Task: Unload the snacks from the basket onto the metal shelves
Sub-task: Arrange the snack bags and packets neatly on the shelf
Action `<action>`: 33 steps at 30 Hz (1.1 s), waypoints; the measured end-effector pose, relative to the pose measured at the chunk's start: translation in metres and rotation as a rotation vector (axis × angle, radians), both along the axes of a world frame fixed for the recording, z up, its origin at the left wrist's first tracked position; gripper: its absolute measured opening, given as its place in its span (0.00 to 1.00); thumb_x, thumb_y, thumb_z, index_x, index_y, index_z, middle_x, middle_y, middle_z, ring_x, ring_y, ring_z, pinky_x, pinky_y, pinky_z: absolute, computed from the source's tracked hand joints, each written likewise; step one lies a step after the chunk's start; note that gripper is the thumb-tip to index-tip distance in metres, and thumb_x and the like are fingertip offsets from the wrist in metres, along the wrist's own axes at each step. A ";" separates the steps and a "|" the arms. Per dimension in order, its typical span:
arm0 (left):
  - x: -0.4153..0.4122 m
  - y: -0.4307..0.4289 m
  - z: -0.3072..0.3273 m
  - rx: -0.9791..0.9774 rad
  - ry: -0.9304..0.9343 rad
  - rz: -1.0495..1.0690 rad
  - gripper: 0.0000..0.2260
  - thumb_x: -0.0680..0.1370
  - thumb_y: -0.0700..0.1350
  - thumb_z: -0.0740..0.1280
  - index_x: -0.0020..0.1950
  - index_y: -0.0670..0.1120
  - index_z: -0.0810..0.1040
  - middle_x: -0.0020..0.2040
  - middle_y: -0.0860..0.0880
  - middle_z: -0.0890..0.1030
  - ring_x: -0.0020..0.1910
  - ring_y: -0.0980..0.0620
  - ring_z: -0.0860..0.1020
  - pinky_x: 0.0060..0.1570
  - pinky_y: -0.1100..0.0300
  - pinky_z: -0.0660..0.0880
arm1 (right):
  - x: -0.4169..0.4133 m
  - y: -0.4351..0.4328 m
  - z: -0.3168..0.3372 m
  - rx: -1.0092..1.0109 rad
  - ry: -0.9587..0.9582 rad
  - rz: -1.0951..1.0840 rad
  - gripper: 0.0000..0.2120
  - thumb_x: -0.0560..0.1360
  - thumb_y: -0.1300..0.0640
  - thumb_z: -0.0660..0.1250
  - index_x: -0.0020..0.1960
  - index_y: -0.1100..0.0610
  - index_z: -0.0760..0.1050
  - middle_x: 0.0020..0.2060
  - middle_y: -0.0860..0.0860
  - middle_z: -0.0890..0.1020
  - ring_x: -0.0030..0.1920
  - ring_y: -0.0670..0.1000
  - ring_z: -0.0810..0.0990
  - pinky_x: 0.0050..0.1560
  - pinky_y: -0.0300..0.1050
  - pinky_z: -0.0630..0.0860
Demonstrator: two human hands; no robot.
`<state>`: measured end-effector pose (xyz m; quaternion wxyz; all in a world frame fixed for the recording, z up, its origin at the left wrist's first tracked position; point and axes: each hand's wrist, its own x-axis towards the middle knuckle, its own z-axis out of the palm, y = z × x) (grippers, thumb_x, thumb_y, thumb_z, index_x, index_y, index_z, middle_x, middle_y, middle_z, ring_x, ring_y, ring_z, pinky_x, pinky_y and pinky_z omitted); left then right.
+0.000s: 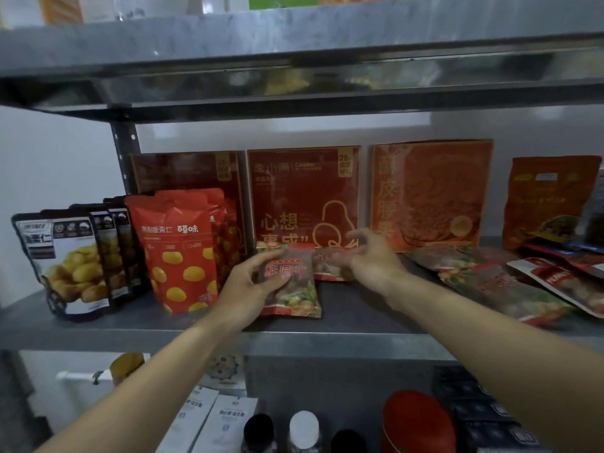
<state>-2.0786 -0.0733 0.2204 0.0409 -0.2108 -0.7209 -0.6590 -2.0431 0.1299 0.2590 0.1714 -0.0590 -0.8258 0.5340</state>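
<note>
the snack packet (294, 300), red-edged with a clear window, is sitting at the centre of the frame on the middle metal shelf (163, 325), with its lower edge near the front of the board. the left hand (245, 286) is gripping it, fingers and thumb curling round its left side. just behind it and to the right, a second packet (327, 273) of the same kind is lying against the foot of the red boxes (304, 191). the right hand (372, 259) is hanging over that second packet with fingers loosely curled and blurred; i cannot tell whether it is pinching the packet or only hovering. the basket is not showing anywhere in the frame.

to the left, red chestnut pouches (179, 250) are standing upright close beside the gripped packet, with black-and-white pouches (65, 256) further left. to the right, flat packets (483, 279) are lying overlapped, and an orange bag (549, 201) is standing at the far right. bottles (304, 429) are showing on the shelf below.

the packet is looking soft and bottom-heavy, so on release it is likely to slump forward off the front lip, or fall flat. the left wrist is passing close to the red pouches, and a careless withdrawal could be tipping that row over. the right hand could also be dragging the second packet askew.
</note>
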 end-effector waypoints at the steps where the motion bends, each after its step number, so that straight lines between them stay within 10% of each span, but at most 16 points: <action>1: -0.002 -0.002 0.000 -0.038 -0.009 -0.001 0.16 0.77 0.40 0.69 0.63 0.53 0.78 0.61 0.48 0.80 0.55 0.51 0.82 0.47 0.60 0.81 | -0.003 0.012 0.002 0.081 0.019 -0.082 0.17 0.75 0.59 0.70 0.62 0.55 0.72 0.49 0.53 0.82 0.48 0.51 0.80 0.45 0.42 0.75; 8: -0.004 -0.010 -0.001 -0.383 0.067 0.070 0.15 0.81 0.48 0.65 0.67 0.60 0.75 0.61 0.55 0.78 0.56 0.59 0.79 0.56 0.65 0.74 | -0.005 0.100 0.015 0.730 -0.290 -0.410 0.21 0.77 0.46 0.64 0.65 0.56 0.70 0.61 0.60 0.76 0.60 0.64 0.76 0.61 0.54 0.74; 14: -0.006 -0.012 -0.006 -0.557 0.160 0.264 0.14 0.82 0.46 0.61 0.67 0.56 0.76 0.60 0.53 0.67 0.57 0.57 0.67 0.58 0.65 0.60 | -0.004 0.115 0.011 1.028 -0.549 -0.191 0.23 0.78 0.43 0.61 0.71 0.45 0.68 0.67 0.53 0.73 0.66 0.58 0.72 0.66 0.53 0.70; 33: 0.000 -0.018 -0.018 -0.729 0.418 0.367 0.18 0.82 0.40 0.57 0.72 0.48 0.72 0.67 0.50 0.69 0.67 0.52 0.67 0.65 0.63 0.61 | -0.019 0.049 -0.024 1.074 -0.295 -0.154 0.37 0.74 0.28 0.48 0.76 0.48 0.62 0.70 0.58 0.67 0.71 0.59 0.60 0.68 0.59 0.63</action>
